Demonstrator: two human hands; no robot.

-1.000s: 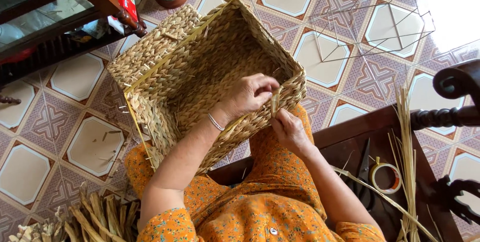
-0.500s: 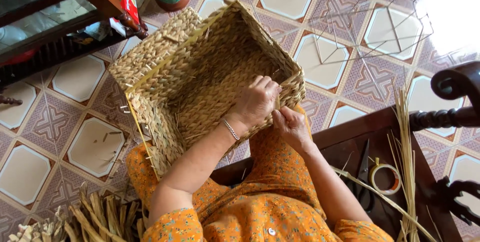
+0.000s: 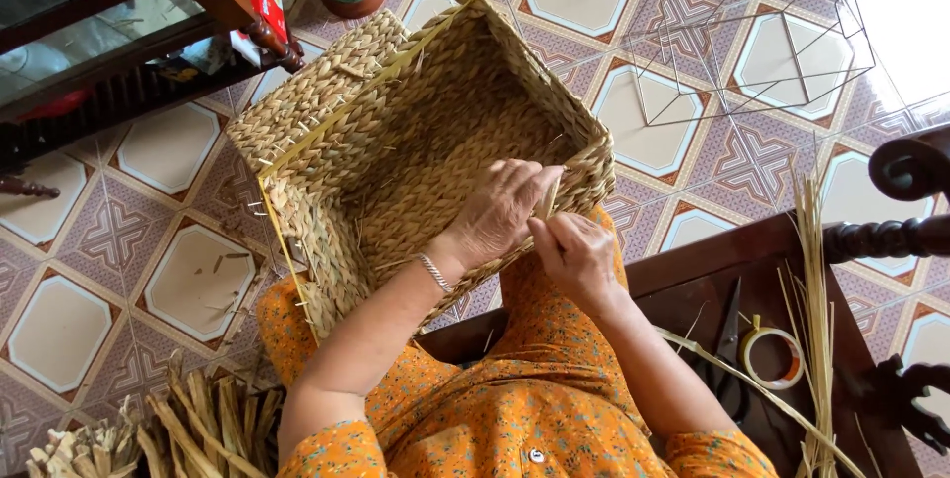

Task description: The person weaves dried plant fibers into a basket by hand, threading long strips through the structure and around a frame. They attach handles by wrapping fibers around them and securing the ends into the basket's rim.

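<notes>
A rectangular woven straw basket (image 3: 396, 132) rests tilted on my lap, its open mouth facing up. My left hand (image 3: 500, 211) reaches into the basket and pinches a straw strand (image 3: 547, 203) at the near rim. My right hand (image 3: 574, 255) is just outside that same rim, fingers closed on the strand end beside the left hand. A silver bracelet sits on my left wrist. I wear orange patterned clothing.
A bare wire basket frame (image 3: 732, 38) stands on the tiled floor at upper right. Loose straw stalks (image 3: 816, 290), a tape roll (image 3: 772, 354) and scissors (image 3: 727, 339) lie on the dark wooden bench. Cut straw pieces (image 3: 168, 429) pile at lower left. A dark cabinet (image 3: 109, 33) is upper left.
My left hand has slid a little further along the rim toward my right hand, and both now meet on the strand. The basket has barely moved.
</notes>
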